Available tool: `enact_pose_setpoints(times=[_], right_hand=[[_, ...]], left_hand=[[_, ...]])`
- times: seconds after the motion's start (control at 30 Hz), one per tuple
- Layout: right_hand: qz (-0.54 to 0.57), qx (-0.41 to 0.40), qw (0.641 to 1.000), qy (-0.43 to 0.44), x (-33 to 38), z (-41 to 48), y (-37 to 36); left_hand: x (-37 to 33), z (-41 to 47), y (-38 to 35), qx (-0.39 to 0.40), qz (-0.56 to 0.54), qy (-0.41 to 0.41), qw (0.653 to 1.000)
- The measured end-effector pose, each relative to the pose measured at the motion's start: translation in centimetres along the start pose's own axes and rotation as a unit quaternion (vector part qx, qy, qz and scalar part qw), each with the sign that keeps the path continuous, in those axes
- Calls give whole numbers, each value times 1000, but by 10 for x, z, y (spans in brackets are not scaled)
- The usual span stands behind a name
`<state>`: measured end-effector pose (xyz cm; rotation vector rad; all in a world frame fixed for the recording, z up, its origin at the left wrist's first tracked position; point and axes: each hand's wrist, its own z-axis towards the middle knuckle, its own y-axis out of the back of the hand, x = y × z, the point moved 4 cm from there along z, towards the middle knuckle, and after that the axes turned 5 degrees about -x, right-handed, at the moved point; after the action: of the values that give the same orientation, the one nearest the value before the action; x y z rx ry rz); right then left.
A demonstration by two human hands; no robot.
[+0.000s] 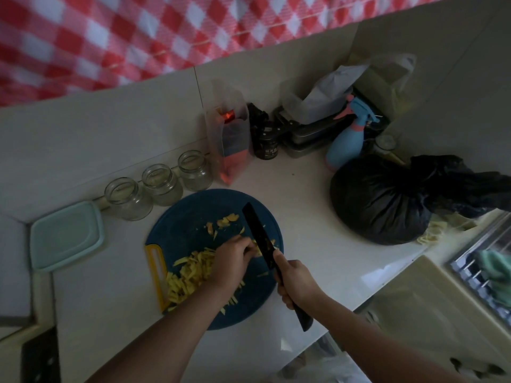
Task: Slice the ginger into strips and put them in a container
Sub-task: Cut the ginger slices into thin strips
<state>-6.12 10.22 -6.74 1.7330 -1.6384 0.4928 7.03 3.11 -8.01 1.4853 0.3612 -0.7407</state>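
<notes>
A round dark-blue cutting board (188, 217) with a yellow handle lies on the white counter. A heap of yellow ginger strips (190, 275) covers its left part, and a few uncut slices (226, 221) lie near its far side. My left hand (235, 261) has curled fingers that hold down a piece of ginger beside the blade. My right hand (296, 283) grips the black handle of a black knife (257, 230); its blade rests on the board next to my left fingers. A pale-green lidded container (65, 236) sits left of the board.
Three glass jars (159, 183) line the wall behind the board. A clear plastic box (229, 139), a dark jar (265, 143), a blue spray bottle (348, 139) and a tied black bag (384, 200) stand to the right. A sink rack (486, 264) is at the right edge.
</notes>
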Motion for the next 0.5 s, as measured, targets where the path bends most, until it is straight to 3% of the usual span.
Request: enact_pose_setpoints(times=[0.5], right_hand=[[-144,-47,986,75,-1,15,-21]], left_hand=[[4,1,-2,-12,-12,1,1000]])
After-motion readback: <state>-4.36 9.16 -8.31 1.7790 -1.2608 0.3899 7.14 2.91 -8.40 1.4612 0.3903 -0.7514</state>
